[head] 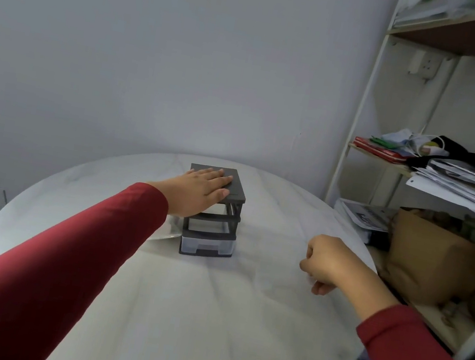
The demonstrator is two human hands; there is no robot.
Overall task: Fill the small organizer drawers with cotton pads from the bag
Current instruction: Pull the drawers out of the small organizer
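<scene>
Left hand flat, fingers straight, pressing organizer top at bench 12 o'clock. Right hand curled at its 4 o'clock, nothing visible held. I'd worry: yank a stiff drawer, the light stack slides or tips.

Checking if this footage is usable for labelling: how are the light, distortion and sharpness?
Head view: dim, even light, no glare on the white table; the organizer casts only a faint shadow. Same view: wide-angle distortion makes the shelf post at the right lean and bow. The left hand on the organizer is sharp, the right hand a little soft.
</scene>
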